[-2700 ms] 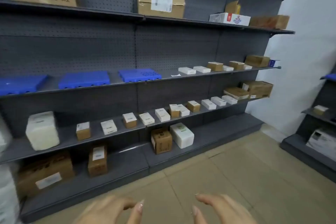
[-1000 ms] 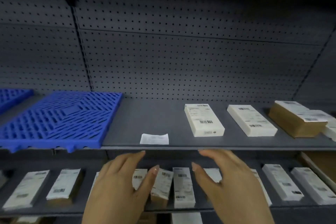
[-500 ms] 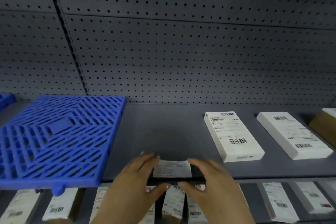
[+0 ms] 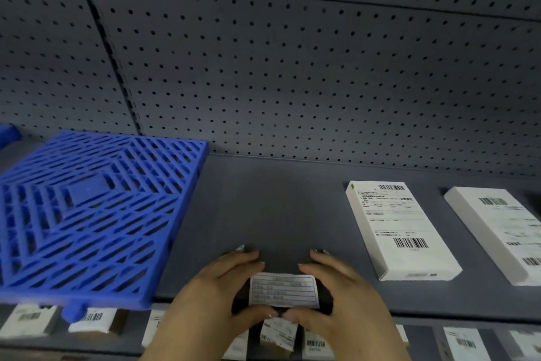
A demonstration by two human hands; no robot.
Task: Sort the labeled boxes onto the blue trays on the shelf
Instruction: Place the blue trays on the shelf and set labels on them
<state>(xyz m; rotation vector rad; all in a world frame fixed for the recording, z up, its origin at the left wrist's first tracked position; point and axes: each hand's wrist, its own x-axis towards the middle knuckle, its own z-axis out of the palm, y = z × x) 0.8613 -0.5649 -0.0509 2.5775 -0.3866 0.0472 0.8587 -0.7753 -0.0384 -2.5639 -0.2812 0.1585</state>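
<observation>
At the shelf point(image 4: 278, 208) edge the left hand point(image 4: 216, 287) and right hand point(image 4: 344, 293) pinch a paper label slip point(image 4: 284, 290) by its ends; the nearest white labelled box point(image 4: 401, 231) lies rightward, lengthwise front-to-back, nearer the right hand, the blue tray point(image 4: 87, 214) leftward.

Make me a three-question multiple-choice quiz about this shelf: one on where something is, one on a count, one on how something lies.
1. Where is the paper slip?
A) on the lower level
B) at the front edge of the shelf, between the left hand and right hand
C) taped to the pegboard

2. How many white boxes share the shelf with the blue tray?
A) one
B) two
C) four

3. How do those white boxes lie?
A) flat, labels up
B) on end
C) stacked

Answers:
1 B: both hands hold it at the shelf edge, right of the blue tray.
2 B: two show, right of the hands.
3 A: both barcoded labels face up, and the boxes lie apart.
</observation>
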